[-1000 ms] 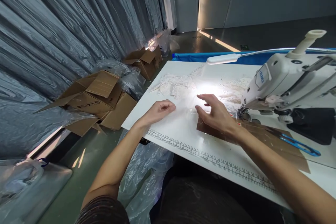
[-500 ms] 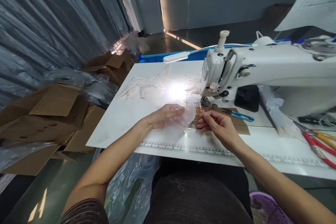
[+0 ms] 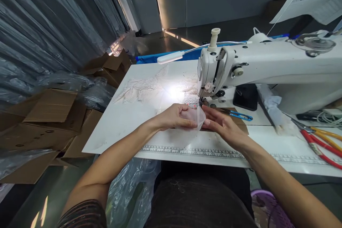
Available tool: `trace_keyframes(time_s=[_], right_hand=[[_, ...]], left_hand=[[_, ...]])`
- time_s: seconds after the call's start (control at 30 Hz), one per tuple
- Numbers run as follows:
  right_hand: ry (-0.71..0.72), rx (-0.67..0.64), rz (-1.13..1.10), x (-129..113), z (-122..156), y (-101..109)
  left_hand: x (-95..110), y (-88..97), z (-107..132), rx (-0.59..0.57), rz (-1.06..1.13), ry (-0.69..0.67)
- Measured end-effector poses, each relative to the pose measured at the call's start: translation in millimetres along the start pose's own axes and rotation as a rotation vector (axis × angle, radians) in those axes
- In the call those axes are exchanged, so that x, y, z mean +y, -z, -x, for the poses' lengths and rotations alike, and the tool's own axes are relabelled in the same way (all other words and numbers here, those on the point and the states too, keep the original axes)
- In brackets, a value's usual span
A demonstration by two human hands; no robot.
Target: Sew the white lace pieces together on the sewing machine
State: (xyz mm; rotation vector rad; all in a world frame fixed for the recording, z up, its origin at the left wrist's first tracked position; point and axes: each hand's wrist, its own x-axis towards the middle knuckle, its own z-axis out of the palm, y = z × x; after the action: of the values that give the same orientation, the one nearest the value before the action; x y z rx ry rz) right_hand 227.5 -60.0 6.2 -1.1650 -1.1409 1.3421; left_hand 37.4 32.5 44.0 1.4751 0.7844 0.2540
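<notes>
My left hand (image 3: 177, 117) is closed on a small piece of sheer white fabric (image 3: 200, 117), thumb on top, just in front of the sewing machine's needle area (image 3: 202, 100). At the right edge of that fabric, my right hand (image 3: 223, 124) has its thumb and bent fingers on the border. Part of the fabric is hidden under the left fingers. The white sewing machine (image 3: 216, 71) stands right behind both hands. Blue thread snips (image 3: 240, 115) lie beside the right hand, over a brown card (image 3: 242, 128).
Crumpled white lacy fabric (image 3: 144, 91) lies on the white table (image 3: 107, 135) under a lamp (image 3: 170, 57). A dark phone (image 3: 245, 97) and red-handled scissors (image 3: 317, 148) are to the right. A printed ruler (image 3: 181, 149) runs along the front edge. Cardboard boxes (image 3: 50, 107) stand left.
The sheer fabric is now spread between both hands, with the left hand gripping it further over. My right hand has turned and moved to its edge. The view has shifted slightly.
</notes>
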Motion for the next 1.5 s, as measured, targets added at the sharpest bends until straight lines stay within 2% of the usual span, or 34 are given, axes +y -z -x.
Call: trace_keyframes(time_s=[0.07, 0.2, 0.3, 0.47, 0.53, 0.6, 0.67, 0.73, 0.8, 0.87, 0.93, 1.0, 1.1, 1.17, 1.3, 1.37, 1.5], right_hand=[[0.001, -0.064, -0.042, -4, 0, -4], [-0.026, -0.038, 0.058, -8, -4, -6], [-0.027, -0.040, 0.072, -9, -8, -5], [-0.093, 0.133, -0.167, -4, -5, 6], [-0.111, 0.174, -0.238, 1, -3, 13], [-0.091, 0.178, -0.235, 6, -1, 19], [-0.051, 0.167, -0.161, 8, 3, 24], [-0.015, 0.066, -0.029, 5, 7, 29], [0.008, -0.092, 0.134, -3, 11, 33], [0.045, -0.178, 0.256, -14, 12, 34], [0.106, -0.160, 0.316, -22, 11, 31], [0.145, -0.152, 0.396, -28, 8, 24], [0.140, -0.125, 0.577, -30, 8, 11], [0.160, -0.068, 0.615, -29, 15, 5], [0.181, -0.095, 0.397, -32, 35, -2], [0.134, -0.105, 0.267, -34, 44, -4], [0.027, -0.030, 0.137, -26, 46, 0]], left_hand=[[5, -6.8, 0, 0.004, -0.104, -0.022], [11, -18.3, 0, 0.085, -0.414, -0.099], [13, -16.8, 1, 0.126, -0.588, -0.121], [3, 5.1, 5, -0.083, -0.254, -0.077], [-4, 12.0, 7, -0.099, -0.158, -0.057], [-8, 15.5, 8, -0.060, -0.113, -0.045], [-8, 16.8, 8, 0.000, -0.113, -0.065], [-5, 16.9, 7, 0.041, -0.154, -0.122], [1, 15.0, 4, 0.018, -0.227, -0.203], [6, 9.3, 0, -0.051, -0.326, -0.283], [9, -0.6, -3, -0.114, -0.443, -0.340], [10, -12.2, -3, -0.108, -0.570, -0.396], [8, -24.0, 6, 0.022, -0.746, -0.492], [5, -25.1, 16, 0.086, -0.793, -0.524], [0, -18.4, 36, -0.034, -0.696, -0.496], [-3, -15.3, 42, -0.092, -0.583, -0.428], [-6, -7.0, 43, -0.144, -0.247, -0.246]])
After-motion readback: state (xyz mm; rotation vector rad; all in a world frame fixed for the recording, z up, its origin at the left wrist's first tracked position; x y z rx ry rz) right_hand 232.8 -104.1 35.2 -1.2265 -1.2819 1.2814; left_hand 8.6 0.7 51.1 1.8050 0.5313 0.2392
